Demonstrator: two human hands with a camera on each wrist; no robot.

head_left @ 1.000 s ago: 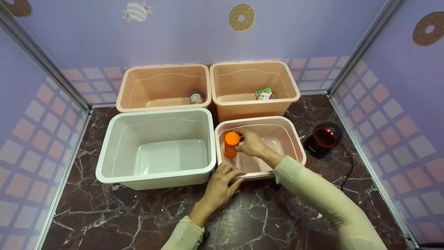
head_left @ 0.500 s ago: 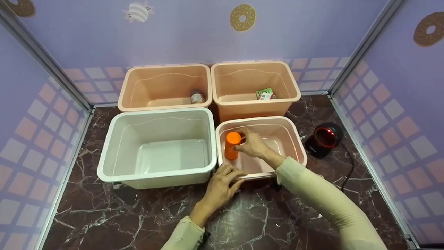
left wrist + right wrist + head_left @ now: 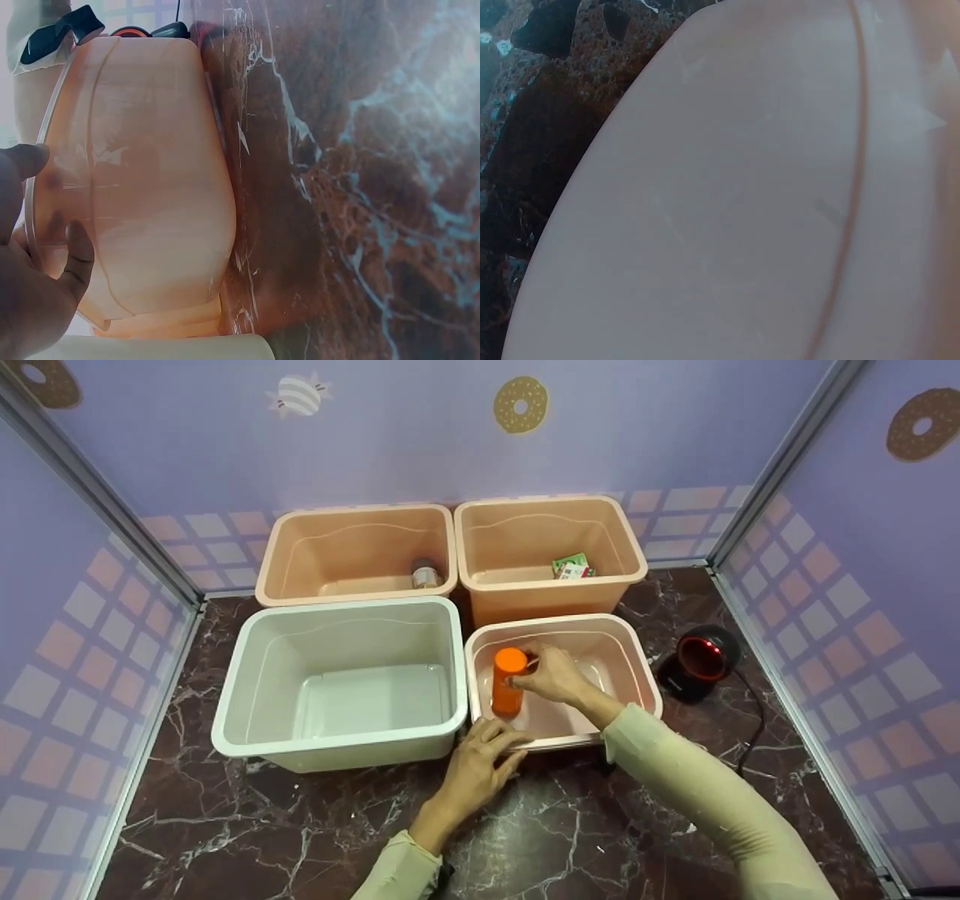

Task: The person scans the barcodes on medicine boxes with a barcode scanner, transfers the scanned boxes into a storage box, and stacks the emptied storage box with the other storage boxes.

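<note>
Inside the small pink bin [image 3: 637, 675], my right hand [image 3: 555, 675] grips an orange bottle [image 3: 508, 690] with an orange lid, thumb on its near side and fingers behind it. The bottle stands nearly upright by the bin's left wall. My left hand [image 3: 476, 765] holds that bin's front left corner. In the left wrist view its fingers [image 3: 26, 161] lie over the rim and the thumb [image 3: 79, 259] lies against the outer wall. Only the bin's pale wall [image 3: 727, 210] and some tabletop fill the right wrist view; the hand is out of it.
A large white bin [image 3: 345, 742] adjoins on the left. Behind are two orange bins: the left one [image 3: 322, 600] contains a jar [image 3: 425, 576], the right one [image 3: 547, 596] small boxes [image 3: 574, 568]. A black scanner [image 3: 705, 660] with a red glow and cord stands right, on dark marble [image 3: 562, 825].
My right hand has moved the orange bottle slightly toward me and to the right inside the pink bin. The left hand stays on the bin's corner.
</note>
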